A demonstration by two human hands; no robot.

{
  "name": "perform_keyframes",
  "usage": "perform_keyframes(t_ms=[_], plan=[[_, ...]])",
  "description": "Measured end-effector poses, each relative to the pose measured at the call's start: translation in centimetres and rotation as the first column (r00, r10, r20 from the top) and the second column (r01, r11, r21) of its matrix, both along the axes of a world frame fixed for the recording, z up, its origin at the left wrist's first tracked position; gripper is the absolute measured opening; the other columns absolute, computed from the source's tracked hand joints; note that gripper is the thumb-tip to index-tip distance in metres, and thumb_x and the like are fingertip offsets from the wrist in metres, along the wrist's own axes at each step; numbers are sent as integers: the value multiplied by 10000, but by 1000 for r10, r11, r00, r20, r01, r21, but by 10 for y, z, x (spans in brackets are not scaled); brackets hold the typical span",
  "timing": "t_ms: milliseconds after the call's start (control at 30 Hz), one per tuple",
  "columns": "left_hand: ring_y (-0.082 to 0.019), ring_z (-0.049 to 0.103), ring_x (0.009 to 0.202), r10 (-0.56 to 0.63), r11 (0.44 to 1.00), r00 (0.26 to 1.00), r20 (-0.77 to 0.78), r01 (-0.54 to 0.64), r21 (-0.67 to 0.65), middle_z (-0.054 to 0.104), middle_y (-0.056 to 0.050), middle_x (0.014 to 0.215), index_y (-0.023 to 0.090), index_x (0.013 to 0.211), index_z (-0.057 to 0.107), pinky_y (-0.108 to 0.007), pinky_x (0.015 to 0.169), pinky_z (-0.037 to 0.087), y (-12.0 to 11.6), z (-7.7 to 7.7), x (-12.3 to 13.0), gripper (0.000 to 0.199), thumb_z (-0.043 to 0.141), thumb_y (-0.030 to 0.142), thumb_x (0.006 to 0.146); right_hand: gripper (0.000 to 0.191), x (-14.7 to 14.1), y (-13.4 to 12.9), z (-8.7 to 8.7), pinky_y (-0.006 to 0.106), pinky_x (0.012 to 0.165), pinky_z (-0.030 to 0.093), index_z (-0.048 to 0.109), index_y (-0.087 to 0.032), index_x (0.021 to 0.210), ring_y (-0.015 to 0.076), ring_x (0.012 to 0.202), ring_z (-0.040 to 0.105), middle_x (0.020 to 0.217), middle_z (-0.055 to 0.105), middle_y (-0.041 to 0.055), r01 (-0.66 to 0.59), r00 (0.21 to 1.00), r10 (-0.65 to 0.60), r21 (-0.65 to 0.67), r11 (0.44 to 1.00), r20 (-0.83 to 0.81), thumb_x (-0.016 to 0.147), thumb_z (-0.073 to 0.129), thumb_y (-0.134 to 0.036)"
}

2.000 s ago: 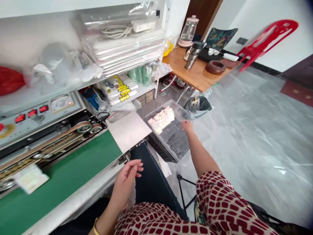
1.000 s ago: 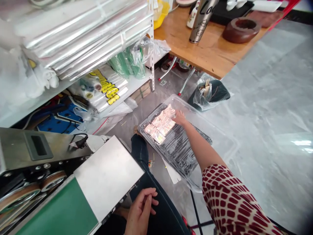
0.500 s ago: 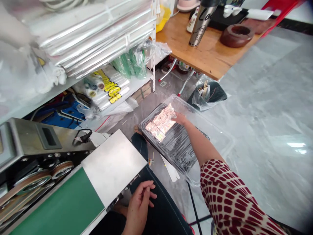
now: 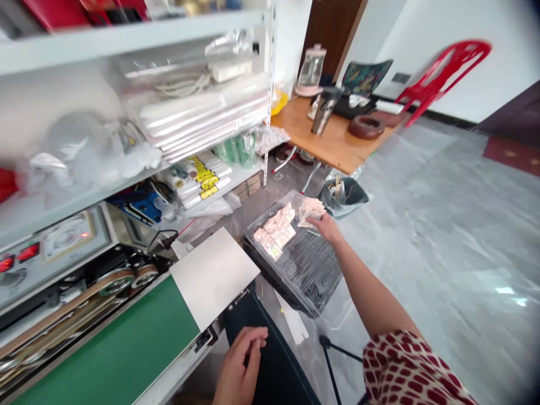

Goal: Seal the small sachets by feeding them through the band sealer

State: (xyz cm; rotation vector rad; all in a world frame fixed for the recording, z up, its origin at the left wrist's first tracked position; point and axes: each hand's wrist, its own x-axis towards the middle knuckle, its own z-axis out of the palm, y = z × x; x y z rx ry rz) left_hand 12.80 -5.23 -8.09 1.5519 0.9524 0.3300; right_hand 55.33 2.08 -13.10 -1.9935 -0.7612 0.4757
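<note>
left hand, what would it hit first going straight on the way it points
The left hand would probably meet the near end of the black tray, passing over the leg and white strip; height is unclear, so it may brush the leg first.

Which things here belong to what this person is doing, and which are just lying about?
Belong to the job:
pale pink packets, some held in the right hand
black tray with more of them
probably the green-belt machine, near the left hand

Apparently just lying about:
steel tumbler
glass kettle
red chair
bin
</note>
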Motion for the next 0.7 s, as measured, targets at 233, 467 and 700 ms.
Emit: perform_keyframes(t_ms=[233, 467, 700], plan=[[-292, 560, 1267, 275, 826, 955, 108, -293, 482, 490, -101, 1475, 305, 1416, 471, -482, 1064, 457, 50, 60, -14, 482, 519, 393, 945, 464, -135, -4, 146, 472, 1146, 360, 683, -214, 1205, 266, 1214, 596, 1307, 654, 51, -541, 793, 599, 320, 778, -115, 782, 741, -395], [-273, 226, 1508, 263, 823, 932, 251, -352, 446, 174, -93, 1654, 283, 1572, 94, -474, 1222, 232, 81, 86, -14, 839, 588, 321, 895, 512, -255, -6, 158, 425, 1138, 385, 651, -233, 1275, 247, 1233, 589, 1316, 651, 41, -764, 486, 855, 388, 516, -181, 785, 751, -341], [-261, 320, 1466, 232, 897, 893, 386, -350, 271, 297, -159, 1602, 190, 1578, 124, -449, 1222, 187, 85, 72, -9, 933, 640, 153, 801, 513, -268, 2, 131, 433, 1148, 361, 615, -229, 1298, 242, 1248, 572, 1325, 637, 64, -755, 527, 832, 355, 551, -170, 806, 717, -333]])
